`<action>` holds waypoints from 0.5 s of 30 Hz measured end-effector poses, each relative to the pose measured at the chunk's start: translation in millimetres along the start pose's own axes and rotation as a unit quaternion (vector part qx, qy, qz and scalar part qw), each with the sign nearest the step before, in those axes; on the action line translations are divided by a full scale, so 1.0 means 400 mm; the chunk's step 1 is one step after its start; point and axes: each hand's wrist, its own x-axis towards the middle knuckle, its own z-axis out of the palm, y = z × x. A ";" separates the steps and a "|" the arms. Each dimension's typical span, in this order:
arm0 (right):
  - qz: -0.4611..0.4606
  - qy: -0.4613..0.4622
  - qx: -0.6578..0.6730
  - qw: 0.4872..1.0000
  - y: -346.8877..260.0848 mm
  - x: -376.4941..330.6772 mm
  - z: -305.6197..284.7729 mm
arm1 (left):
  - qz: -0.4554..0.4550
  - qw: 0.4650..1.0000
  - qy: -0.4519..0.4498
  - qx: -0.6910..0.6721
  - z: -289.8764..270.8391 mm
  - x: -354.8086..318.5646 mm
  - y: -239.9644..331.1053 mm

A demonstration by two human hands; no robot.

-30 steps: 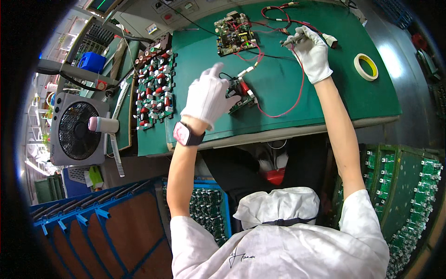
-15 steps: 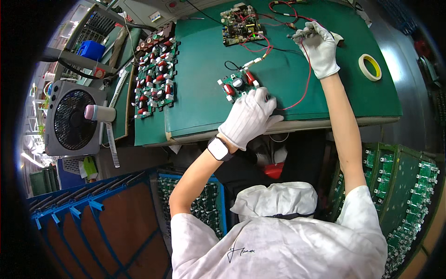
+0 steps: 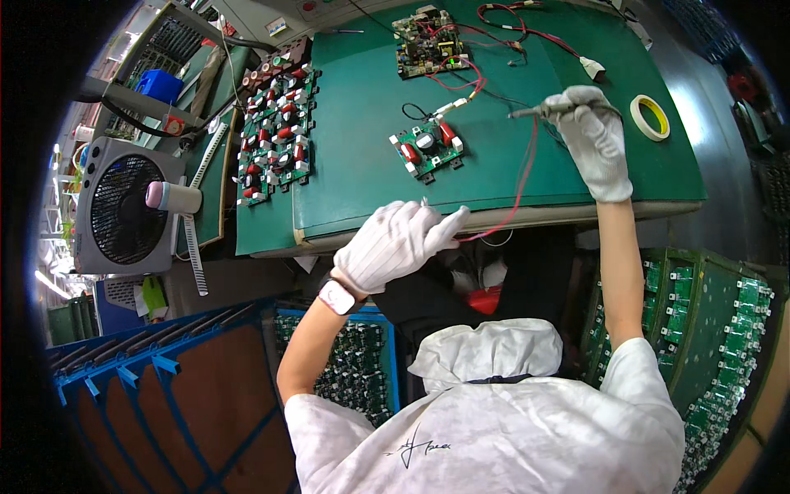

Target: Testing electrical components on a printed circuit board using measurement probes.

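My left hand, in a white glove, is at the table's front edge with its fingers closed. A red wire runs into it; the held end is hidden. Over the right of the table, my gloved right hand grips a grey pen-shaped probe, its tip pointing left. Between my hands, farther back, a small green circuit board with red and black parts lies on the table, touched by neither hand. A white connector and wires link it toward a larger circuit board with a lit green light.
Rows of similar boards stand at the table's left. A tape roll and a white plug lie at the right. A fan stands far left. Board-filled racks flank me low down.
My left hand has moved away from the small board, down and left to the table edge. My right hand has come nearer and right, bringing the grey probe into clear sight.
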 end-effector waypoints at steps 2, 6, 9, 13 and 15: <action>-0.034 0.013 -0.045 0.998 -0.009 -0.037 0.045 | 0.017 0.999 0.039 0.029 -0.016 -0.017 -0.042; -0.021 0.074 -0.156 0.985 -0.009 -0.144 0.166 | -0.115 0.941 0.318 -0.031 -0.012 -0.034 -0.140; -0.056 0.093 -0.135 0.985 0.050 -0.181 0.236 | -0.228 0.793 0.465 -0.322 0.048 0.002 -0.203; -0.137 0.065 -0.317 0.936 0.101 -0.165 0.244 | -0.268 0.744 0.436 -0.429 0.110 0.043 -0.269; -0.137 0.091 -0.343 0.925 0.117 -0.165 0.247 | -0.298 0.767 0.383 -0.421 0.133 0.055 -0.277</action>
